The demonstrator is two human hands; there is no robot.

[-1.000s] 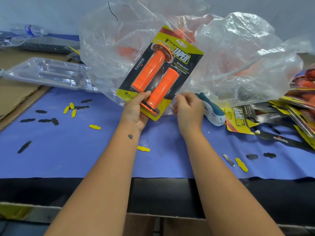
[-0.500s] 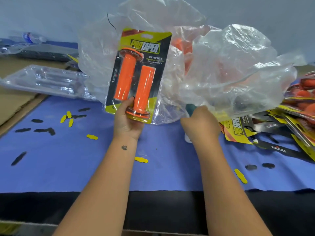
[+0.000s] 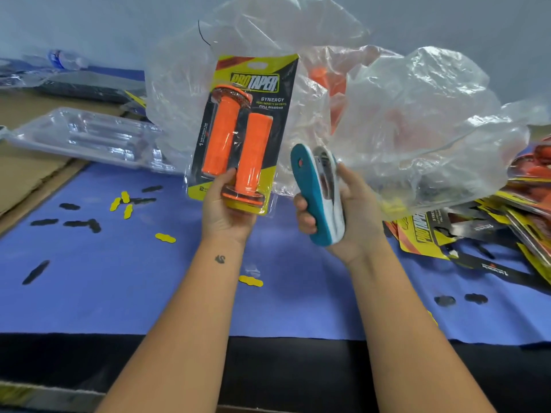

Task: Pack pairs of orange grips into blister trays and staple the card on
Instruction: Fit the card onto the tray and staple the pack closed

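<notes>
My left hand (image 3: 228, 211) holds a blister pack (image 3: 262, 135) upright by its bottom edge, above the blue mat. Inside the pack are two orange grips (image 3: 237, 144) side by side against a black and yellow printed card. My right hand (image 3: 343, 213) is shut on a teal and white stapler (image 3: 320, 198), raised just to the right of the pack with its nose pointing up. Stapler and pack are apart.
A big clear plastic bag (image 3: 402, 120) with loose orange grips stands behind my hands. Empty clear blister trays (image 3: 89, 138) lie at the left on cardboard. Printed cards (image 3: 429, 231) and finished packs pile at the right. Small yellow and black card cut-outs (image 3: 125, 204) litter the blue mat (image 3: 119, 278).
My left hand turned the pack from tilted to upright. My right hand reached right, took the stapler off the mat and lifted it beside the pack.
</notes>
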